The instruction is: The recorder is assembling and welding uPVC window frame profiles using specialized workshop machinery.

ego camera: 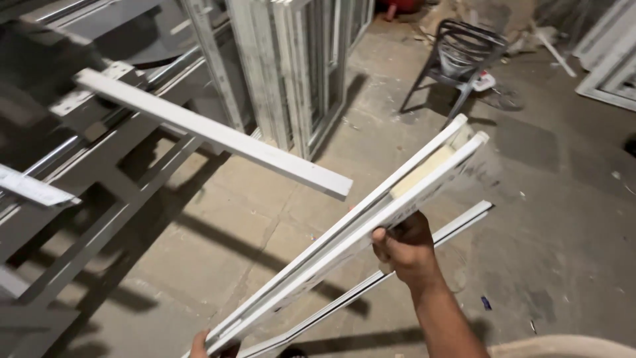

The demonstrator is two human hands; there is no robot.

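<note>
both hands hold a long white window profile [344,229], seen from the head camera looking down. right hand [405,246] grips the profile near its middle, fingers curled over the upper edge and thumb underneath, with the bare forearm running down to the lower right corner of the view. left hand [199,345] shows only as a few fingertips at the bottom edge, closed on the near end of the same profile; the rest of it is cut off by the frame. the profile slants from the lower left up to the right, held in the air above the concrete floor [563,219], and its far end shows a pale yellowish inner face between two white walls. a thinner white strip [457,225] runs just beneath it in the same slant; whether it is touching the floor cannot be told.

to the left, a second white bar [212,132] juts out from a grey metal machine frame [99,219], pointing toward the centre. white window frames [298,66] stand upright behind it. a dark metal chair [464,56] stands well apart at the top right, with a small white and red package [485,81] lying flat at its foot. more white frames [613,59] lean at the far right edge.
</note>
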